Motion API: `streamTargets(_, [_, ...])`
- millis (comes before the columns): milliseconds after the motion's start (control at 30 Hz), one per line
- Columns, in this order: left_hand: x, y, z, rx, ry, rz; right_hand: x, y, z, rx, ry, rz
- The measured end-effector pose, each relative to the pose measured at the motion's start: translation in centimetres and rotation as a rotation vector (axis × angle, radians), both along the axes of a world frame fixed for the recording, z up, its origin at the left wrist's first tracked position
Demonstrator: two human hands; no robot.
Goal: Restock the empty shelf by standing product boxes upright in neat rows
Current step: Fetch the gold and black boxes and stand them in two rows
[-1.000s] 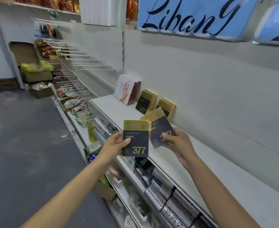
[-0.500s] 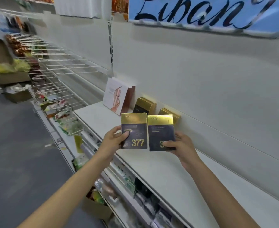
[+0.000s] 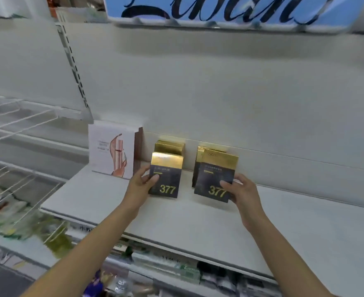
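Both hands grip: left hand (image 3: 143, 183) one 377 box (image 3: 166, 175), right hand (image 3: 240, 190) another (image 3: 216, 177). Seat each flush before its back box (image 3: 170, 146), bases flat on shelf (image 3: 133, 209).

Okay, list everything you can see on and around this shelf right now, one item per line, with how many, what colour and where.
377 boxes: four, dark navy with gold tops, on the white shelf; two upright at the back wall, two in front of them, one in each hand.
Pink-and-white box: one, upright at the shelf's left end, a brown one partly hidden behind it.
White shelf: one, holding the boxes.
Blue sign: one, dark script, above the shelf.
Wire racks: white, left of the shelf.
Packaged goods: mixed colours, blurred, on the lower shelves.
Left hand: holds the left front box.
Right hand: holds the right front box.
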State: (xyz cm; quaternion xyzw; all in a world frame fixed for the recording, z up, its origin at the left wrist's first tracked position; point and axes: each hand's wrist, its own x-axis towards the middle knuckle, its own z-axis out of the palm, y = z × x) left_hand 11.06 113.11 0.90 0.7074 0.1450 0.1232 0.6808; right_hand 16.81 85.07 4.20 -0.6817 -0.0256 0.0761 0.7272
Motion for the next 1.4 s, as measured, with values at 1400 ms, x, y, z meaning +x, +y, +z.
streamTargets(1400, [5.4, 3.1, -3.4, 0.431, -0.114, -0.143, -0.4, 5.0, -3.8, -0.583, -0.374, -0.357])
